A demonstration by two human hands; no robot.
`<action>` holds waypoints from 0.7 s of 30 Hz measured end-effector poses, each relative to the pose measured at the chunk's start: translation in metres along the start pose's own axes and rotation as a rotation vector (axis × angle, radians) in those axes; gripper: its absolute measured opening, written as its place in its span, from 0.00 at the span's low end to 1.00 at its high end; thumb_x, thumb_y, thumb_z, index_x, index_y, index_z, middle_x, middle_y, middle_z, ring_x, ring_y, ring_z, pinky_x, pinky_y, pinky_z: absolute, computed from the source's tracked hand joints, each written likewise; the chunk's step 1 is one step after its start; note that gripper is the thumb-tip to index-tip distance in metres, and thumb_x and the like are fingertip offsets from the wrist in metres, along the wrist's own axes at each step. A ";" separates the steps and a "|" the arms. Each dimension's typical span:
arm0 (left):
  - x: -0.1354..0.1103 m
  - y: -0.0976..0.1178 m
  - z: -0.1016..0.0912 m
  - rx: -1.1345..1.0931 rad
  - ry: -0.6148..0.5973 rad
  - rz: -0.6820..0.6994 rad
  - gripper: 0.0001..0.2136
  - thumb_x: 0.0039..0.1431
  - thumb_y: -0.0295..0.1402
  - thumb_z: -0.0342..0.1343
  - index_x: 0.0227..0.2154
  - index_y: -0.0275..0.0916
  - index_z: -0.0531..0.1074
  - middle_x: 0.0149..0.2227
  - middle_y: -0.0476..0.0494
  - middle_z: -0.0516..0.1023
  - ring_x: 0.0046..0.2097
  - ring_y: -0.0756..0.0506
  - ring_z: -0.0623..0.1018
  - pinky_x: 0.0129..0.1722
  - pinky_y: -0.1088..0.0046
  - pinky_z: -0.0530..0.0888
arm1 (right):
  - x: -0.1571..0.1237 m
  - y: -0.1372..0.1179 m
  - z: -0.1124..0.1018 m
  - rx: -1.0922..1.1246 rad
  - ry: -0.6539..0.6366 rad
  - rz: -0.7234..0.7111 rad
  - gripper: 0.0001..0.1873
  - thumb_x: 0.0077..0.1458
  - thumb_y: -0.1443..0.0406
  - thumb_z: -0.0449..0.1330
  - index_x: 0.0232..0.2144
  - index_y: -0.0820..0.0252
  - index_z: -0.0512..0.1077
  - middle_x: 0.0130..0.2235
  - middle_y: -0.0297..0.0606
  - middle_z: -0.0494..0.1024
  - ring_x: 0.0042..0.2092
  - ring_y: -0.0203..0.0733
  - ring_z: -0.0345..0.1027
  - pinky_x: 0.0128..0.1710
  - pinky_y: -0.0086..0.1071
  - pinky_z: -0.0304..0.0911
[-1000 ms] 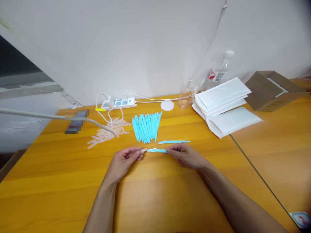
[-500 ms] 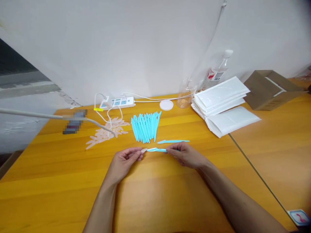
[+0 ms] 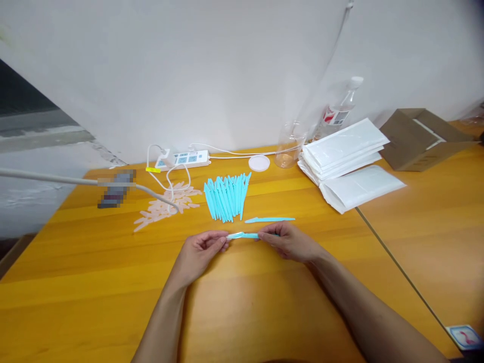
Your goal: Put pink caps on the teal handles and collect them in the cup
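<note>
My right hand [image 3: 283,239] pinches the handle of a blue eyebrow razor [image 3: 249,235], its blade end pointing left. My left hand [image 3: 202,252] is closed on a small clear blade cover [image 3: 230,236] at that end; fingertips hide part of it, and the cover appears to be over the blade tip. Just beyond my hands lies a single blue razor [image 3: 270,220], sideways on the table. Behind it is a row of several blue razors [image 3: 226,198], side by side. To their left spreads a loose pile of pale clear covers [image 3: 166,204].
A white cable crosses the cover pile near a power strip [image 3: 189,159]. A round lid [image 3: 259,163], a clear jar [image 3: 285,151], a bottle [image 3: 336,113], white padded envelopes [image 3: 344,151] and a cardboard box [image 3: 412,141] stand along the wall. A blurred-out dark object [image 3: 116,189] lies left.
My left hand has moved slightly right, bringing the clear cover onto the razor's blade end; the gap between hand and blade has closed. My right hand has stayed nearly still.
</note>
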State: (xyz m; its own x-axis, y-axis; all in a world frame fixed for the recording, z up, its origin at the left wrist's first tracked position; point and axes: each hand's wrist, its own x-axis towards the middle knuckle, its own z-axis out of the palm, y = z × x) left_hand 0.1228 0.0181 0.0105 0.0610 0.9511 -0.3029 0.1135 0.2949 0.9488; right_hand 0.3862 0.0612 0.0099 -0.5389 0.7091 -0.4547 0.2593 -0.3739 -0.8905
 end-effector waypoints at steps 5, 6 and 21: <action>0.001 0.000 0.026 0.044 -0.021 0.062 0.16 0.56 0.42 0.62 0.43 0.36 0.78 0.35 0.41 0.83 0.36 0.47 0.80 0.39 0.72 0.75 | -0.006 -0.008 -0.005 -0.285 0.105 -0.222 0.18 0.60 0.52 0.57 0.34 0.59 0.77 0.24 0.29 0.65 0.25 0.31 0.53 0.24 0.27 0.49; 0.002 0.000 0.031 0.105 0.002 0.088 0.16 0.57 0.42 0.60 0.43 0.37 0.78 0.36 0.42 0.83 0.36 0.46 0.80 0.38 0.72 0.75 | -0.008 -0.009 -0.009 -0.371 0.179 -0.292 0.16 0.59 0.53 0.58 0.34 0.59 0.77 0.27 0.30 0.68 0.27 0.32 0.56 0.26 0.27 0.51; 0.025 -0.006 0.058 0.788 0.207 0.592 0.13 0.63 0.35 0.55 0.48 0.43 0.77 0.46 0.39 0.77 0.48 0.41 0.75 0.50 0.62 0.71 | -0.003 0.009 -0.040 -1.068 0.564 -0.504 0.10 0.56 0.60 0.64 0.40 0.53 0.81 0.36 0.41 0.76 0.37 0.42 0.67 0.38 0.35 0.56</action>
State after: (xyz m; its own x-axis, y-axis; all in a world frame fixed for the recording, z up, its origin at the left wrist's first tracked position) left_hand 0.1815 0.0344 -0.0080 0.1553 0.9442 0.2903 0.7489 -0.3042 0.5888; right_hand 0.4222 0.0793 0.0029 -0.4227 0.8798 0.2176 0.7730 0.4753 -0.4201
